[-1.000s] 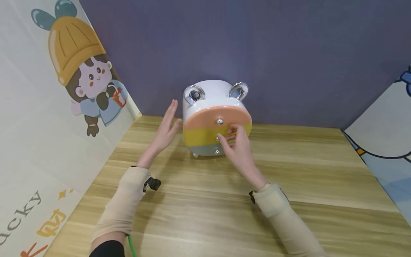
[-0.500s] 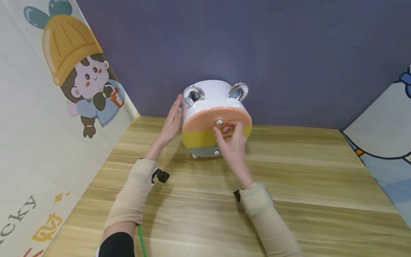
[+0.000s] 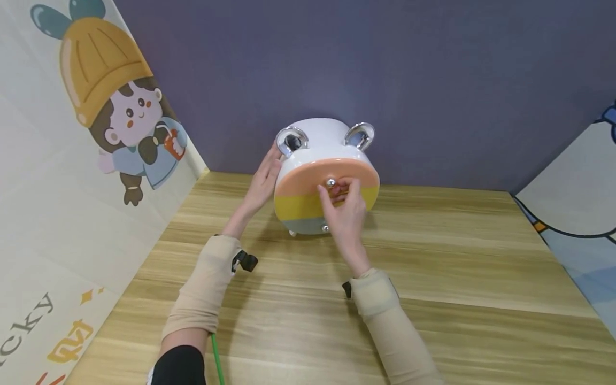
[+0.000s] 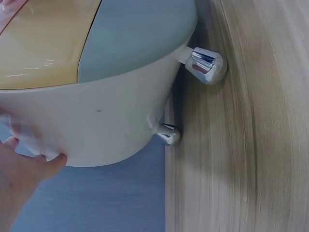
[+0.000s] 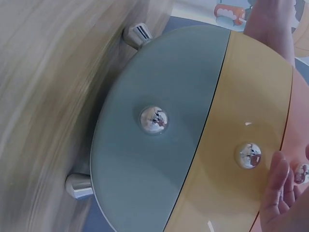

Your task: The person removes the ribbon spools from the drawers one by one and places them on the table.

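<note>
The striped box point(image 3: 298, 206) stood towards twelve o'clock on the table point(image 3: 289, 321). Its top knob point(image 3: 331, 182) lay at eleven o'clock from the nearer right hand point(image 3: 347, 211), thumb and fingers apart, contact unclear. The left hand point(image 3: 262, 184), fingers extended, rested against the striped box's nine-o'clock side.

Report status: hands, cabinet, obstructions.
Left hand touching cabinet. Right hand at top knob, thumb apart from it. Cabinet standing on table. No obstruction visible.

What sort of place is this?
Probably a child's room or playful display corner, judging by the orange-hatted cartoon figure on the white wall, the wood-grain tabletop and the rounded white box with silver ears.
</note>
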`<state>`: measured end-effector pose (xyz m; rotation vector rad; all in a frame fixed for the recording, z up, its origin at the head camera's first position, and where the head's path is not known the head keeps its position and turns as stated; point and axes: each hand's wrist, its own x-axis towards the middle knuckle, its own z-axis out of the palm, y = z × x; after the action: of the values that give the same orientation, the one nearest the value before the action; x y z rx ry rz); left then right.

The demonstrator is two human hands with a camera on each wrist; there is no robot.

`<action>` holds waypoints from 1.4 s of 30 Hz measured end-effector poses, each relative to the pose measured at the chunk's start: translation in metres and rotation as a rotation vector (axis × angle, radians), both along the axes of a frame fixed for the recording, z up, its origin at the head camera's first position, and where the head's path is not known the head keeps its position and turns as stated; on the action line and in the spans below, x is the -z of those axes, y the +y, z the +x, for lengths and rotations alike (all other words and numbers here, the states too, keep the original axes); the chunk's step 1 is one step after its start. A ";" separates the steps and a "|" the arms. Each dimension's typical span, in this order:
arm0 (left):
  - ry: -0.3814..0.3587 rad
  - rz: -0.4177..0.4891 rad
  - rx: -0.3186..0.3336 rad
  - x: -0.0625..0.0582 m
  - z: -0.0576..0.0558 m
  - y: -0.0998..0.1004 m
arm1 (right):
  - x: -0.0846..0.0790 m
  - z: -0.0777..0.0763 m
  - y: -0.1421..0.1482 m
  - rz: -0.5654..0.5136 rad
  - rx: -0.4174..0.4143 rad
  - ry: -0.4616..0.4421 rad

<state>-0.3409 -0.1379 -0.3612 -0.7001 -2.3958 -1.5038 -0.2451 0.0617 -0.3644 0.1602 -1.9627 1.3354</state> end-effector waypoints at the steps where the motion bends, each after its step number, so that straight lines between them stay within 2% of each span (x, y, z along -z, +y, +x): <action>1: -0.002 0.004 0.002 0.000 0.000 0.000 | -0.001 0.000 0.000 0.004 0.004 0.004; 9: 0.003 -0.002 0.005 0.000 0.000 0.001 | -0.004 -0.004 0.001 0.025 0.052 -0.006; 15: -0.001 -0.004 0.017 -0.002 0.000 0.001 | -0.006 -0.005 0.002 0.020 0.042 0.013; 22: -0.020 -0.029 0.029 -0.028 0.029 0.006 | -0.005 -0.006 0.004 -0.050 0.009 0.028; 29: 0.015 -0.033 0.021 0.001 -0.002 0.000 | -0.004 -0.004 0.006 -0.093 -0.019 0.052; 42: 0.022 -0.012 0.019 0.004 -0.003 -0.001 | -0.004 0.018 0.016 -0.034 -0.041 0.070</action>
<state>-0.3434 -0.1392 -0.3653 -0.7397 -2.3905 -1.4832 -0.2270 0.0773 -0.3608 0.2292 -1.8863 1.3707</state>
